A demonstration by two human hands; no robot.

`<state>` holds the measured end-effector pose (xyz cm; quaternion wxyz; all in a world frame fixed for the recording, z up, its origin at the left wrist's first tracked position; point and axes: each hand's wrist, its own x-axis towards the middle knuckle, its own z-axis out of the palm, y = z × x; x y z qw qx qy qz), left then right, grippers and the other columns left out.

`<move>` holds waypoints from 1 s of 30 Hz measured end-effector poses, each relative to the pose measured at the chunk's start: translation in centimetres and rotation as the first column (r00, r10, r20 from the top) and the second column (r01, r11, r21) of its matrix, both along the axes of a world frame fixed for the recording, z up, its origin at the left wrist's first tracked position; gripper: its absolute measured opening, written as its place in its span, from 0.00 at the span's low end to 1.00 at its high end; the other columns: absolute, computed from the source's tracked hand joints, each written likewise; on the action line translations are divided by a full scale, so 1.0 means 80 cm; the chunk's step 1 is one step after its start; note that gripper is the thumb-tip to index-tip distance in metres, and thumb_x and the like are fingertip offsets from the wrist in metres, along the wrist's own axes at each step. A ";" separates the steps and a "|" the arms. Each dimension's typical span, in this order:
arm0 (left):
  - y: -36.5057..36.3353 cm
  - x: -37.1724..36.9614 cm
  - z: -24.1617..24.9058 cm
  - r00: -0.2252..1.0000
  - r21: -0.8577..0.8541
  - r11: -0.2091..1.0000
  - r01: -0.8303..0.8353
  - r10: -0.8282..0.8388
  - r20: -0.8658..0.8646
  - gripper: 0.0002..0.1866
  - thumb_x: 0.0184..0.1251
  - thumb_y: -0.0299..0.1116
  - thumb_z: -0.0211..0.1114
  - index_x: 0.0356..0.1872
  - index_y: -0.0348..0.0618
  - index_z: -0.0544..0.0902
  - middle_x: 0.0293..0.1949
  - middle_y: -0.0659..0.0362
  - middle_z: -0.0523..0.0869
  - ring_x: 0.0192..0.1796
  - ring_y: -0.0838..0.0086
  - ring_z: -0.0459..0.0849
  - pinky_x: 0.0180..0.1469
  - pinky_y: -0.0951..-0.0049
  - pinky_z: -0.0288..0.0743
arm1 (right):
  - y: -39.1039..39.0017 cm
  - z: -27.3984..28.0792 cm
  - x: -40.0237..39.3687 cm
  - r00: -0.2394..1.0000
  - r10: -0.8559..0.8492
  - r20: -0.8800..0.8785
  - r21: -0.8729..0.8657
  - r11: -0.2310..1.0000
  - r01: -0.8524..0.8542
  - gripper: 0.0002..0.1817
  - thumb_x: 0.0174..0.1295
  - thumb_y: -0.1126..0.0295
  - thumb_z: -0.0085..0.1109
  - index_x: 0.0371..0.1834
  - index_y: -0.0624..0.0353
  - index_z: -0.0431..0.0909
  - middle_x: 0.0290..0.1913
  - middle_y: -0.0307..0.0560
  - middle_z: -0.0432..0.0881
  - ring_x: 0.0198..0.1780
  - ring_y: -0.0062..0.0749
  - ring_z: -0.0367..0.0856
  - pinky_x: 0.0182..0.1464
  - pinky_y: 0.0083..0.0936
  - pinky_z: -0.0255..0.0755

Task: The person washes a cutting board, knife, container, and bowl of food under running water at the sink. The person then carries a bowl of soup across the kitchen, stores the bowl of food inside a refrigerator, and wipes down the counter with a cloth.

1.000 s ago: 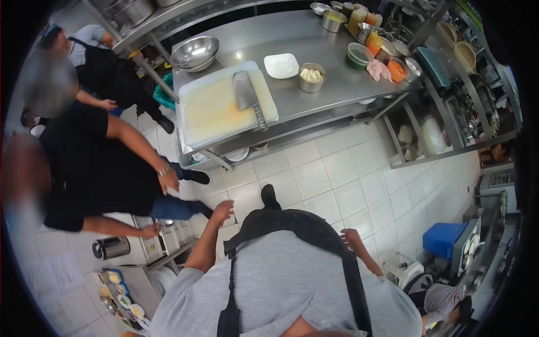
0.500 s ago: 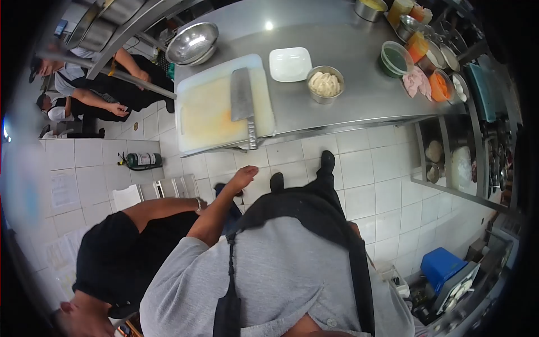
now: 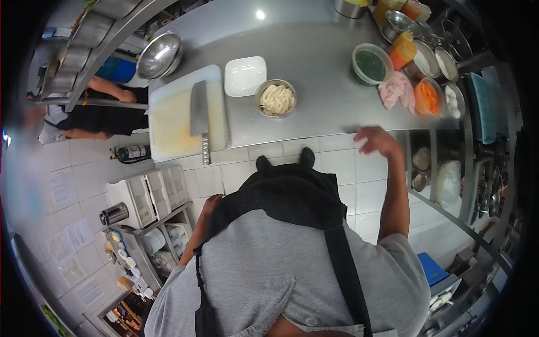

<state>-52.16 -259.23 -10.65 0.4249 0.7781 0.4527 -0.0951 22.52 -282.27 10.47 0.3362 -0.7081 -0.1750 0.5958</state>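
Note:
My right hand (image 3: 377, 140) is raised by the counter's front edge, fingers loosely bent and apart, with nothing seen in it. My left hand (image 3: 212, 205) hangs at my side against the black apron (image 3: 281, 194), its fingers mostly hidden. On the steel counter (image 3: 314, 67), a cleaver-like knife (image 3: 199, 109) lies on a white cutting board (image 3: 168, 121), its handle jutting past the front edge. Right of the board are a white square dish (image 3: 246, 76) and a metal bowl of pale cream (image 3: 276, 100). A pink cloth (image 3: 397, 92) lies nearest my right hand.
A tub of green liquid (image 3: 371, 64), a container of orange pieces (image 3: 429, 98) and an orange bottle (image 3: 403, 51) crowd the counter's right end. Metal bowls (image 3: 160, 55) stand at the left. A co-worker's arm (image 3: 112, 90) shows beyond the shelf. White drawers (image 3: 149, 196) stand at left.
My right hand has come up into view near the counter. My left hand has dropped back to my side. The person in black at lower left is out of view.

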 end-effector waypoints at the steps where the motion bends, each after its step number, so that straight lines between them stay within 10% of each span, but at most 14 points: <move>1: -0.010 0.011 0.004 0.974 -0.216 0.957 -0.192 0.213 0.078 0.23 0.80 0.44 0.56 0.61 0.34 0.82 0.51 0.51 0.90 0.55 0.65 0.86 0.61 0.67 0.78 | 0.017 0.010 0.013 0.996 0.029 0.081 -0.013 1.000 -0.028 0.27 0.73 0.47 0.56 0.48 0.66 0.84 0.46 0.49 0.87 0.35 0.35 0.89 0.38 0.27 0.82; 5: -0.026 0.065 -0.011 0.861 -0.461 0.750 -0.475 0.503 -0.069 0.23 0.82 0.43 0.55 0.63 0.35 0.82 0.53 0.51 0.90 0.58 0.64 0.86 0.64 0.67 0.77 | 0.040 0.044 0.050 0.976 -0.052 0.213 -0.069 0.995 0.068 0.30 0.71 0.41 0.57 0.53 0.61 0.81 0.46 0.46 0.85 0.39 0.34 0.88 0.39 0.30 0.82; 7: -0.027 0.083 -0.007 0.830 -0.465 0.707 -0.532 0.543 -0.124 0.23 0.82 0.43 0.55 0.63 0.35 0.82 0.53 0.51 0.90 0.58 0.64 0.86 0.64 0.67 0.77 | 0.040 0.010 0.073 0.798 -0.562 0.218 0.161 0.827 0.539 0.34 0.69 0.38 0.58 0.58 0.61 0.78 0.48 0.45 0.83 0.38 0.34 0.86 0.39 0.32 0.82; 10: -0.029 0.093 0.002 0.787 -0.464 0.660 -0.591 0.597 -0.154 0.22 0.82 0.42 0.55 0.62 0.34 0.82 0.53 0.50 0.89 0.58 0.64 0.86 0.64 0.67 0.77 | 0.055 -0.031 0.129 0.578 -0.816 0.026 0.269 0.563 0.782 0.33 0.67 0.41 0.64 0.58 0.61 0.76 0.48 0.44 0.81 0.37 0.31 0.84 0.37 0.32 0.81; 18: -0.043 0.074 0.011 0.753 -0.459 0.627 -0.629 0.637 -0.162 0.22 0.82 0.42 0.54 0.62 0.34 0.82 0.55 0.50 0.89 0.58 0.64 0.86 0.65 0.67 0.77 | 0.123 -0.052 0.145 0.425 -0.898 0.117 0.409 0.433 0.803 0.19 0.59 0.61 0.75 0.43 0.62 0.79 0.25 0.35 0.75 0.25 0.24 0.76 0.27 0.21 0.73; 21: -0.056 0.051 0.005 0.764 -0.454 0.642 -0.618 0.628 -0.151 0.22 0.82 0.42 0.54 0.62 0.34 0.82 0.55 0.50 0.89 0.58 0.64 0.86 0.65 0.67 0.77 | 0.129 -0.052 0.142 0.440 -0.889 0.129 0.351 0.456 0.818 0.23 0.60 0.63 0.73 0.56 0.60 0.79 0.44 0.44 0.80 0.38 0.30 0.78 0.44 0.35 0.81; 24: -0.068 0.019 -0.014 0.793 -0.457 0.679 -0.574 0.600 -0.105 0.22 0.82 0.42 0.54 0.62 0.34 0.82 0.56 0.50 0.88 0.58 0.64 0.86 0.65 0.67 0.77 | 0.136 -0.061 0.146 0.406 -0.908 -0.099 0.284 0.365 0.886 0.26 0.64 0.61 0.68 0.63 0.57 0.78 0.62 0.50 0.73 0.61 0.49 0.71 0.70 0.71 0.57; 26: -0.078 -0.005 -0.031 0.828 -0.474 0.725 -0.500 0.561 -0.016 0.22 0.82 0.42 0.53 0.62 0.34 0.82 0.56 0.50 0.88 0.58 0.64 0.86 0.65 0.67 0.77 | 0.127 -0.099 0.159 0.478 -0.842 -0.249 0.357 0.379 0.854 0.30 0.69 0.51 0.55 0.71 0.53 0.73 0.72 0.48 0.69 0.73 0.54 0.61 0.73 0.72 0.52; 27: -0.085 -0.017 -0.064 0.998 0.206 0.977 0.049 -0.056 0.027 0.23 0.81 0.46 0.56 0.63 0.39 0.81 0.56 0.54 0.87 0.53 0.64 0.87 0.58 0.61 0.80 | 0.122 -0.117 0.169 0.466 -0.825 -0.319 0.336 0.361 0.870 0.29 0.70 0.52 0.55 0.72 0.52 0.72 0.74 0.48 0.68 0.74 0.52 0.61 0.73 0.73 0.52; 28: -0.090 -0.009 -0.047 0.941 -0.213 0.920 -0.329 0.338 0.008 0.25 0.77 0.50 0.59 0.64 0.45 0.79 0.54 0.56 0.86 0.49 0.66 0.87 0.51 0.61 0.79 | 0.122 -0.124 0.172 0.467 -0.792 -0.393 0.383 0.321 0.866 0.25 0.67 0.58 0.61 0.66 0.52 0.77 0.73 0.51 0.67 0.76 0.58 0.60 0.73 0.74 0.53; 29: -0.093 0.031 0.008 0.676 -0.445 0.562 -0.697 0.721 -0.149 0.28 0.73 0.54 0.62 0.66 0.50 0.78 0.51 0.59 0.86 0.45 0.67 0.86 0.44 0.60 0.78 | 0.121 -0.165 0.197 0.423 -0.808 -0.410 0.334 0.298 0.894 0.26 0.68 0.59 0.59 0.69 0.52 0.74 0.75 0.51 0.66 0.76 0.58 0.60 0.75 0.72 0.51; 30: -0.092 0.066 0.053 0.537 -0.487 0.396 -0.778 0.822 -0.190 0.27 0.74 0.53 0.60 0.65 0.48 0.79 0.52 0.58 0.86 0.44 0.66 0.85 0.42 0.61 0.78 | 0.122 -0.157 0.197 0.422 -0.748 -0.513 0.306 0.300 0.904 0.27 0.68 0.59 0.59 0.70 0.51 0.73 0.76 0.51 0.64 0.77 0.58 0.59 0.75 0.72 0.50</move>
